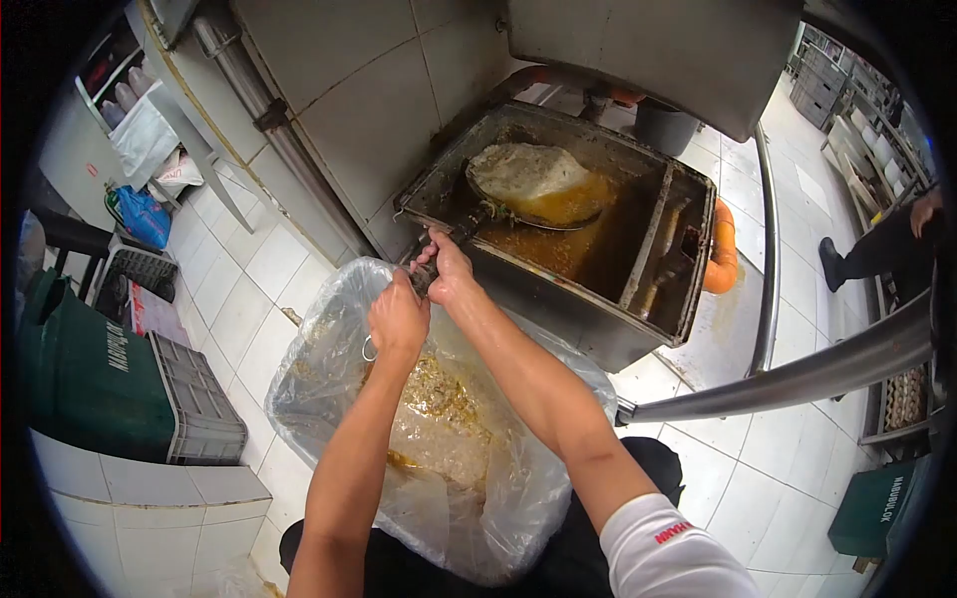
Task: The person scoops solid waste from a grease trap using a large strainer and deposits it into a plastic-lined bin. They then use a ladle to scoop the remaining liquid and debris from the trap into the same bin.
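Both my hands are closed round the dark handle of a large round skimmer. My left hand [399,317] grips near the handle's end, where a wire loop hangs below. Just ahead of it, my right hand [451,265] wraps the handle closer to the head. The skimmer [485,211] reaches into an open metal grease trap [558,307], its head heaped with pale, thick grease [523,171]. Brown, murky liquid [588,257] surrounds the head. Beneath my forearms stands a bin lined with a clear plastic bag [319,344], holding wet greasy sludge [439,424].
An orange pipe [724,249] leaves the trap's right end. A metal rail [768,249] runs beside it. At left are a green bin [90,369] and grey crates [204,399]. A person's leg [877,244] shows at far right, near shelves. Another green box [877,508] sits lower right.
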`<state>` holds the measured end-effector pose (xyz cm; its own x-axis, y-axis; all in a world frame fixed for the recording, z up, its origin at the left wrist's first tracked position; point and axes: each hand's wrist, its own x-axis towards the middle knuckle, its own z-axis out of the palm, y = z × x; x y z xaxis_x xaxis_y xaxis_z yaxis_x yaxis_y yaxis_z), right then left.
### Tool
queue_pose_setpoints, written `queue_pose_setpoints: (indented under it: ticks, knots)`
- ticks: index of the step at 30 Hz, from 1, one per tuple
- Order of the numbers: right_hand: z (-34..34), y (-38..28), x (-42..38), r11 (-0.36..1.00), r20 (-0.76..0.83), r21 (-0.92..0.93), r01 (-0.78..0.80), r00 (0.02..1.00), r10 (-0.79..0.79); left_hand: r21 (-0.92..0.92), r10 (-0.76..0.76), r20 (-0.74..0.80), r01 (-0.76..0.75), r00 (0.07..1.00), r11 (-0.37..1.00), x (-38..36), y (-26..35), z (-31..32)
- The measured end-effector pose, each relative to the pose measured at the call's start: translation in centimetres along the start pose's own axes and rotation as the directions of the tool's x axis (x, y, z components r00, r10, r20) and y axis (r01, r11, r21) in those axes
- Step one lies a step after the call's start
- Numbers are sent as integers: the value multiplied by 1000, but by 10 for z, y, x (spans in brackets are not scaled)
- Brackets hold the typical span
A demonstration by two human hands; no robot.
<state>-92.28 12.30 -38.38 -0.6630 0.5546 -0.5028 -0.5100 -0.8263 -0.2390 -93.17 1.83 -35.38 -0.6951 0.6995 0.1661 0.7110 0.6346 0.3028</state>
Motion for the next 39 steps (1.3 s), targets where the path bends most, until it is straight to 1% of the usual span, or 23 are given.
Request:
queue_pose_setpoints:
  ticks: [1,3,4,6,7,9,12,15,18,19,21,22,24,25,27,28,29,31,33,34,36,37,39]
  knots:
    - [2,2,-4,1000,-1,-3,0,1000,0,-3,-1,0,1,1000,1000,-3,-1,1]
    - [-1,7,-2,991,-65,-117,69,995,-77,-21,-3,-17,3,1000,1000,-7,-2,3]
    - [-4,8,-1,990,-66,-119,70,995,-78,-24,-3,-17,3,1000,1000,-9,-3,5]
    - [-9,11,1,971,-38,-192,142,988,-152,-98,0,-31,-3,1000,995,-12,-5,10]
    - [-11,13,1,970,-39,-195,144,987,-154,-102,0,-31,-3,1000,995,-14,-6,13]
    - [-13,14,-2,951,-92,-230,207,968,-233,-132,10,-41,-15,999,991,-17,-7,17]
    - [-16,17,-10,943,-124,-237,232,956,-267,-162,11,-46,-18,999,987,-25,-8,19]
    - [-22,15,-17,935,-111,-239,260,950,-292,-196,14,-55,-24,998,980,-33,-3,20]
    - [-28,12,-19,929,-91,-229,290,944,-317,-173,6,-36,-12,999,985,-34,-3,25]
    - [-29,13,-20,930,-91,-232,286,945,-313,-173,0,-36,-6,999,985,-34,-4,26]
    - [-26,14,-21,955,-70,-128,266,959,-276,-166,30,-54,-38,998,985,-31,-4,22]
    - [-24,11,-21,955,-65,-129,266,959,-276,-166,28,-58,-37,998,985,-29,-4,20]
    - [-27,4,-23,992,-32,-55,117,992,-119,-149,50,-42,-56,998,987,-31,-3,14]
    - [-28,-1,-23,992,-36,-63,113,993,-116,-155,42,-39,-47,998,987,-30,-4,14]
    - [-24,-14,-19,990,134,109,84,986,-99,-115,105,1,-104,994,988,-23,-10,13]
    - [-24,-21,-17,984,120,161,77,988,-97,-122,95,-2,-95,995,988,-23,-12,13]
    - [-23,-22,-15,984,116,157,81,988,-99,-124,87,3,-86,996,989,-22,-13,12]
    - [-26,-22,-10,993,28,14,117,993,-117,-139,78,25,-74,997,987,-20,-10,16]
    - [-24,-20,-4,990,-20,-7,142,990,-142,-157,12,82,1,997,988,-18,-8,13]
    - [-25,-20,-1,982,-52,-64,179,982,-183,-158,8,106,8,994,987,-21,-7,13]
    - [-27,-18,-7,962,-114,-123,243,960,-257,-239,-63,264,129,963,962,-16,-1,7]
    - [-23,-20,-8,959,-98,-122,257,958,-269,-246,-53,248,115,967,962,-10,-2,8]
    - [-30,-18,-12,936,-113,-185,300,939,-324,-293,-50,329,152,943,944,-14,-7,17]
